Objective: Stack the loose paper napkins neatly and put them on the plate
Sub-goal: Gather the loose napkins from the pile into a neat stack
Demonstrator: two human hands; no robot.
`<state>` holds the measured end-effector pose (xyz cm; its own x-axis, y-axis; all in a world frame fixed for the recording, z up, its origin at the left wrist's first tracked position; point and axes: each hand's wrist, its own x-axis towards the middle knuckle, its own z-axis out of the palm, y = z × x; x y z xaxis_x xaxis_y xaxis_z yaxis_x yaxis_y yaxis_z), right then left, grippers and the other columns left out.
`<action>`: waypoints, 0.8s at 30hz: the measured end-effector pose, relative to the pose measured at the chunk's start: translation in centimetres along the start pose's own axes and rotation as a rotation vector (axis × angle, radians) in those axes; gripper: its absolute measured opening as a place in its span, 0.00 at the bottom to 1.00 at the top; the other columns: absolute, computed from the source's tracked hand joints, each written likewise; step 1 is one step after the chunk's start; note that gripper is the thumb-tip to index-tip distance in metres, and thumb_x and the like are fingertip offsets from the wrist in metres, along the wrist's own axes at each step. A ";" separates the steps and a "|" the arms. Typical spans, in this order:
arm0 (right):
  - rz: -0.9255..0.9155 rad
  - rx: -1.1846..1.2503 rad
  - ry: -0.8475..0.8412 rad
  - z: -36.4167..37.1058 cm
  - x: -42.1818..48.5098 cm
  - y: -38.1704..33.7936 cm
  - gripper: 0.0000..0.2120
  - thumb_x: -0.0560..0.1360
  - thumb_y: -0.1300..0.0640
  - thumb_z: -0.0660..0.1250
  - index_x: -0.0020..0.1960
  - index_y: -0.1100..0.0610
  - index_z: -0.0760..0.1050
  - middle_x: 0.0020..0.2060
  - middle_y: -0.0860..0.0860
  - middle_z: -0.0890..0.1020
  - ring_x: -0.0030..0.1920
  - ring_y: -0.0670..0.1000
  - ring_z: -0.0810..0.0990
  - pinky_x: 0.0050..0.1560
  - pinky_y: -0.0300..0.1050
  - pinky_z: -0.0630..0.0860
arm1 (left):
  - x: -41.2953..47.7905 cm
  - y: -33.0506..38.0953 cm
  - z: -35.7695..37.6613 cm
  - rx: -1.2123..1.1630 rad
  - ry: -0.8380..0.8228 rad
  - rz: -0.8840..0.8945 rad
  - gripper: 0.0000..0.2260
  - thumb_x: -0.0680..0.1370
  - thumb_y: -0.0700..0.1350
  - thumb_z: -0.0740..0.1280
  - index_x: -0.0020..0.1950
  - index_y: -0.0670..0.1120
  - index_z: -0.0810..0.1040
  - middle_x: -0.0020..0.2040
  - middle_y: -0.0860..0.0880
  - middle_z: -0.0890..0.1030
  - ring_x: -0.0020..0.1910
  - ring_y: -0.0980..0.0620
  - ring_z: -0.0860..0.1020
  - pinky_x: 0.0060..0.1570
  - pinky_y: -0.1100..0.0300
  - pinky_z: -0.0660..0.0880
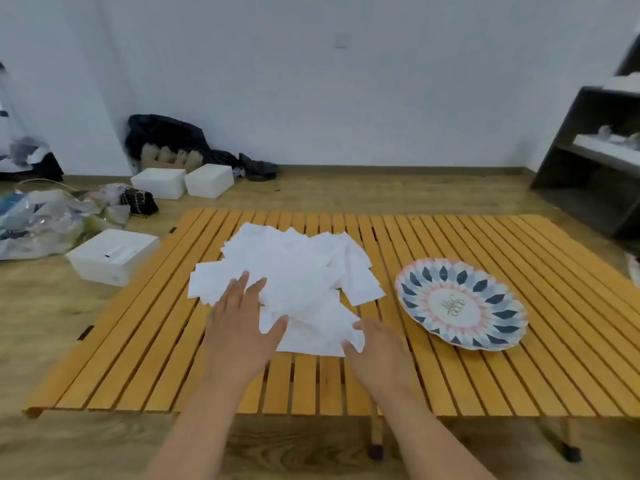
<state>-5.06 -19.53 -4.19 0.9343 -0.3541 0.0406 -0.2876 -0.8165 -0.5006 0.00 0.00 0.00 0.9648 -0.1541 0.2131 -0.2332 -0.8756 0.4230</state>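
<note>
Head view, single frame. Loose paper napkins (pixel 294 271): white squares in a fanned, overlapping heap at the middle of the slatted wooden tabletop (pixel 450 375), corners pointing every way, no aligned edges yet. None on the plate.

Handling, judged: very light, limp, thin sheets. They will slide over one another and over the smooth slats, and a single sheet will flop if lifted by one corner. Not fragile, but they crease and tear easily. Corners could dip into the slat gaps. Best hold: sweep the heap inward with flat palms on opposite sides, square the edges against the tabletop, then take the whole stack thumb above and fingers below along one side.

Left hand (pixel 242 323): lies flat on the near-left part of the heap, fingers (pixel 239 285) straight and spread, pressing paper, nothing grasped.

Right hand (pixel 381 355): at the near-right corner of the heap. Thumb and a fingertip touch the edge of the nearest sheet, and the paper partly hides the other fingers. Cannot tell whether the corner is pinched or only touched.

Plate (pixel 498 299): patterned in blue, pink and white with a scalloped rim, on the tabletop to the right of the heap, near it but apart.

Floor beyond: white boxes (pixel 159 181) and clear plastic bags (pixel 45 220) at left; dark shelf unit (pixel 588 150) at right.
</note>
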 end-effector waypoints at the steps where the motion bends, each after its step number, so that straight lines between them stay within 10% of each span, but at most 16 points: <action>1: 0.007 -0.016 -0.025 0.7 0.1 0.5 0.19 0.77 0.44 0.61 0.67 0.47 0.69 0.66 0.43 0.73 0.68 0.47 0.68 0.68 0.46 0.66 | -0.1 -0.7 0.5 -0.009 -0.031 0.005 0.26 0.77 0.59 0.62 0.74 0.55 0.63 0.77 0.55 0.58 0.76 0.54 0.54 0.72 0.53 0.59; 8: -0.060 -0.162 -0.022 2.5 2.5 1.3 0.19 0.77 0.43 0.61 0.65 0.47 0.71 0.64 0.43 0.74 0.67 0.48 0.68 0.67 0.46 0.65 | -0.3 0.3 3.6 0.018 -0.317 0.143 0.13 0.80 0.54 0.58 0.64 0.60 0.74 0.65 0.62 0.74 0.62 0.60 0.72 0.54 0.64 0.70; 14: -0.110 -0.194 0.071 2.2 4.0 2.0 0.10 0.81 0.48 0.56 0.51 0.46 0.77 0.47 0.43 0.79 0.50 0.45 0.76 0.51 0.41 0.65 | 1.0 0.2 7.5 0.164 -0.419 0.254 0.21 0.82 0.57 0.52 0.75 0.58 0.62 0.77 0.58 0.58 0.76 0.58 0.54 0.74 0.55 0.55; 24: -0.098 0.058 0.125 -0.7 5.6 3.1 0.07 0.81 0.59 0.55 0.50 0.51 0.70 0.36 0.48 0.78 0.38 0.49 0.77 0.38 0.45 0.73 | 5.0 1.8 11.1 0.236 -0.411 0.150 0.29 0.80 0.63 0.45 0.78 0.55 0.47 0.79 0.53 0.44 0.77 0.54 0.41 0.75 0.44 0.40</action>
<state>-0.86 -24.36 -4.92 0.9228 -0.3311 0.1969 -0.1806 -0.8233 -0.5381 5.78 -7.40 -7.94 0.9020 -0.4122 -0.1286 -0.3849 -0.9024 0.1936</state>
